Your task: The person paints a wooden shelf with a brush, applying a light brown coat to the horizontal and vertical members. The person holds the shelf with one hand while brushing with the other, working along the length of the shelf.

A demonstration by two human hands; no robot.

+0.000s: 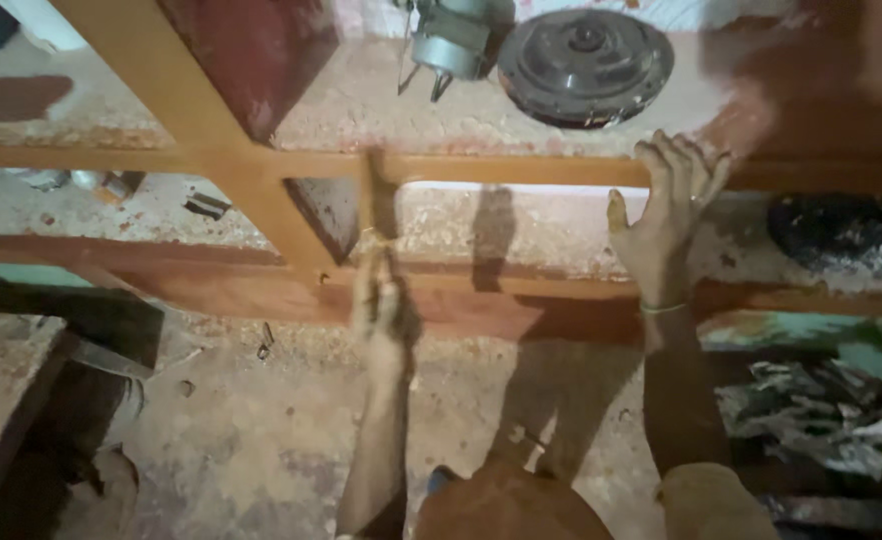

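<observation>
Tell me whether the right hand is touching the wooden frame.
Touching. The head view shows the right hand with fingers hooked over the upper rail of the wooden frame, no gap visible.

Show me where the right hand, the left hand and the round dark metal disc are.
right hand point(669, 215): head view, back of the hand gripping the wooden rail.
left hand point(381, 305): head view, blurred back of the hand.
round dark metal disc point(585, 65): head view, its ribbed face.
</observation>
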